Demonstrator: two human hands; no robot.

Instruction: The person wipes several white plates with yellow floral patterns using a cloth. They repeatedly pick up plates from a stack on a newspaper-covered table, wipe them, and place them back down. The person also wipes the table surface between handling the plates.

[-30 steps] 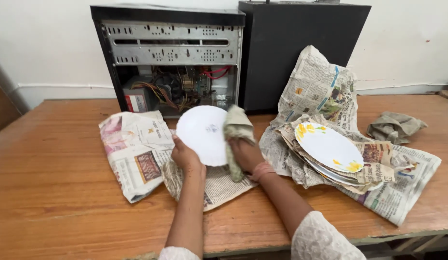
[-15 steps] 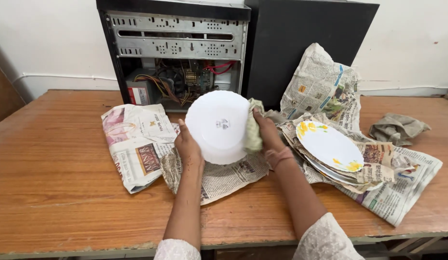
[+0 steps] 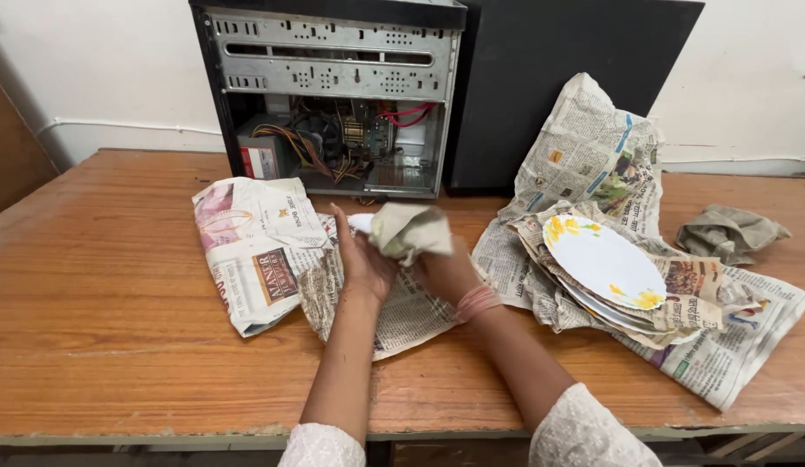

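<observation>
My left hand [image 3: 364, 259] holds a white plate [image 3: 361, 222] almost edge-on, so only a sliver of its rim shows above my fingers. My right hand [image 3: 445, 270] presses a crumpled beige cloth [image 3: 408, 230] against the plate, covering most of it. Both hands hover over a sheet of newspaper [image 3: 402, 307] spread on the wooden table [image 3: 108, 311]. To the right, a stack of white plates with yellow flower print [image 3: 603, 261] lies interleaved with newspaper.
An open computer case [image 3: 333, 95] with exposed wiring stands at the back, a black panel [image 3: 558, 78] beside it. A newspaper-wrapped bundle [image 3: 251, 246] lies at the left. A second crumpled cloth [image 3: 729, 230] sits at the far right.
The plate has turned from facing me to nearly edge-on and come lower. The cloth has moved from the plate's right rim to over its face.
</observation>
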